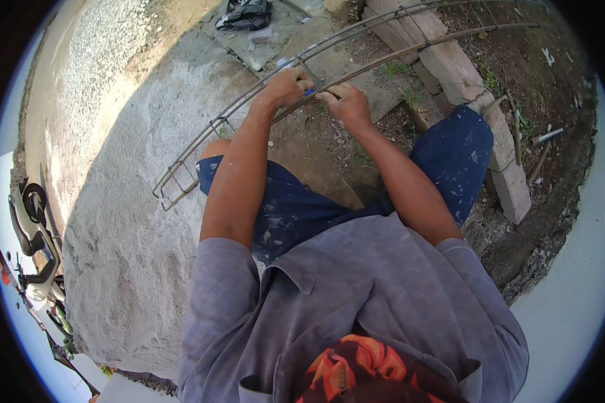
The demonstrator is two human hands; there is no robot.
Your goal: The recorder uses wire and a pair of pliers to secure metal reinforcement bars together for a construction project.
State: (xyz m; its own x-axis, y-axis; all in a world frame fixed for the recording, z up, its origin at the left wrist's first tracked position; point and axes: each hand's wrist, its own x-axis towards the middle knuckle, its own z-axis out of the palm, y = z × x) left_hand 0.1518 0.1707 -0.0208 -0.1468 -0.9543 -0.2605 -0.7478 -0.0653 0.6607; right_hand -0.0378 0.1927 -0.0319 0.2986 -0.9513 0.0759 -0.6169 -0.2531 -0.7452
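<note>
A long rebar cage [232, 119] of thin steel bars and square stirrups slants across my front, from the ground at left to the far right. At one stirrup [312, 76] both my hands meet. Over the bars, my left hand [289, 87] is closed, its fingers curled in beside a small blue piece [309, 92] whose kind I cannot make out. Just right of it, my right hand [346, 105] pinches the near bar at the stirrup's corner. The fingertips partly hide what lies between them.
Stone blocks [507, 181] line the right side, under the cage's far part. A black plastic bag [244, 15] lies at the top. Grey sand [128, 269] spreads at left, with gravel [114, 40] beyond and a parked motorbike [44, 248]. A pale pipe piece [548, 136] lies right.
</note>
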